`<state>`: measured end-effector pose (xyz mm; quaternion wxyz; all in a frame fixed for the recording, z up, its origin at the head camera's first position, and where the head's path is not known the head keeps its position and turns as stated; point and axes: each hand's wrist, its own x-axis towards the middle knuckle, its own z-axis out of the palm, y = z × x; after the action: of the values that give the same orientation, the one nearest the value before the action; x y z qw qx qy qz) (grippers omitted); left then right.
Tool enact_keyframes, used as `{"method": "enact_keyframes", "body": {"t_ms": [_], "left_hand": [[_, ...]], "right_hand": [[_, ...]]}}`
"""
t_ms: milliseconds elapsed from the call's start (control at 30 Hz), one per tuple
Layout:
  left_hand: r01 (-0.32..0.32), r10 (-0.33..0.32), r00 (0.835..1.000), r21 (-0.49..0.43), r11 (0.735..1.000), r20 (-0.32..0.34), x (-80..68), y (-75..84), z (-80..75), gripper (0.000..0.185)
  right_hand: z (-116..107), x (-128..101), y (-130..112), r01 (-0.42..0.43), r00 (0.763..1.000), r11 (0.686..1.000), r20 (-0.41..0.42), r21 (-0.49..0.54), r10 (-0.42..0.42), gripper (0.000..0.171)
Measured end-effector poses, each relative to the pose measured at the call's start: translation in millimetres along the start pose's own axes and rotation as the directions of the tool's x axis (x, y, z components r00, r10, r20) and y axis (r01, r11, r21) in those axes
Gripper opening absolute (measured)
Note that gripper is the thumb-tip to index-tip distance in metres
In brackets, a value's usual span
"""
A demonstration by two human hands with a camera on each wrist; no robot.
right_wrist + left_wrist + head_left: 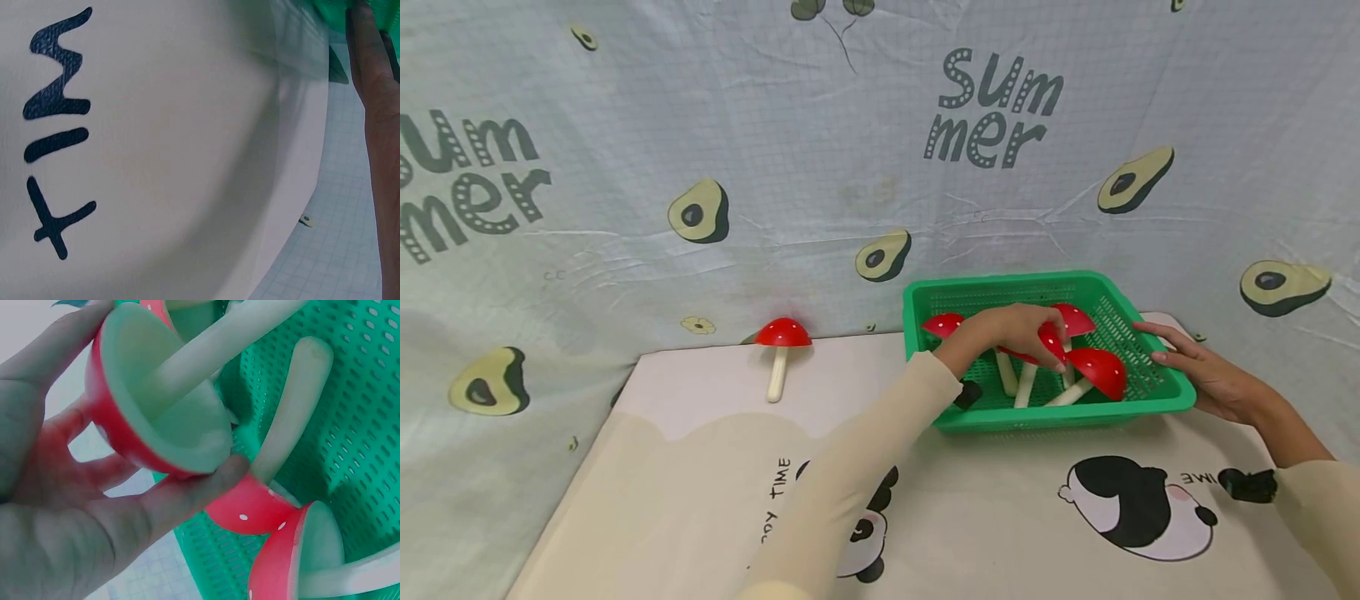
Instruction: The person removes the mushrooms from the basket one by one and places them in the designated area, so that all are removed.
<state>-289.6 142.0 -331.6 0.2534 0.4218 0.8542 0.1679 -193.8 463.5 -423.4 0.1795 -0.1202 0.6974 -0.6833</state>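
Observation:
In the head view my left hand (1022,329) reaches over the green basket (925,292) and holds a toy mushroom (134,447) by its red, white-dotted cap. The left wrist view shows thumb and fingers around the cap's rim, with the hollow underside and pale stem (231,344) facing the camera. Other mushrooms lie below in the basket, among them one with its red cap (1101,372) to the right and another cap (943,324) at the left. My right hand (1213,379) touches the basket's right rim with extended fingers.
One more mushroom (783,333) lies on the table (700,483), left of the basket, near the back edge. The table cover has panda prints. A pale curtain (790,167) with avocado prints hangs right behind the table.

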Motion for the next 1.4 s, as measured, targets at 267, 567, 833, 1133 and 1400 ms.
{"method": "enact_keyframes", "body": {"t_ms": [267,567,833,1133,1400], "left_hand": [[-0.119,0.115,0.989,-0.033,0.992,-0.097,-11.8,-7.6,-8.3,0.042],[-0.125,0.107,0.977,-0.089,0.988,-0.182,-40.8,-10.1,-24.3,0.046],[-0.166,0.113,0.95,-0.166,0.972,-0.291,-64.1,-23.9,-23.8,0.044],[-0.168,0.114,0.941,-0.147,0.975,-0.318,-94.8,-42.1,-24.7,0.041],[-0.192,0.127,0.932,-0.166,0.967,-0.34,-121.3,-56.5,-30.7,0.043]], "right_hand": [[0,-1,1,-0.011,1.0,1.0,-0.022,-0.028,0.01,0.051],[1,-1,1,-0.008,1.0,0.999,-0.03,-0.034,0.007,0.051],[0,-2,1,0.014,1.0,1.0,0.026,0.001,-0.014,0.052],[-3,-2,2,0.019,0.999,1.0,0.037,0.017,-0.019,0.053],[-1,-2,-1,-0.007,1.0,1.0,0.001,-0.015,0.007,0.051]]}}
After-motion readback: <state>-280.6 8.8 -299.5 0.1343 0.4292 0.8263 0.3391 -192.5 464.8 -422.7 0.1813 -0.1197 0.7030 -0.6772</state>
